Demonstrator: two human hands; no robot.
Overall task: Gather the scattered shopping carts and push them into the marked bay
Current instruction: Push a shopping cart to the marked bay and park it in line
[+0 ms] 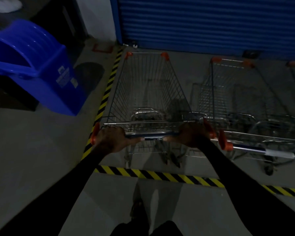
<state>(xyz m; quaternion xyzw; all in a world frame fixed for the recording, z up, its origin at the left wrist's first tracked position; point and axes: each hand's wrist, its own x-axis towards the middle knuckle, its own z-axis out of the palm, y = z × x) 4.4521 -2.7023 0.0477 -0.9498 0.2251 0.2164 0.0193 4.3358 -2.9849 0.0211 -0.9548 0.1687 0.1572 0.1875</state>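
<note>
We note the left hand (111, 138) and right hand (192, 133) both gripping the handle (152, 136) of a cart (143, 92), which stands inside the striped floor tape (160, 175), left of a second cart (237, 92); a blue bin (37, 65) sits far left.

You are standing in a dim service area of a shop, the sort of back lot where trolleys are parked. At the top of the frame a blue roller shutter (211, 23) closes the wall. Yellow-and-black hazard tape (160, 175) marks a bay on the bare concrete floor (32, 150). Wire shopping carts (148, 92) with orange corner caps stand inside it, and a blue bin (32, 65) sits at upper left.
</note>
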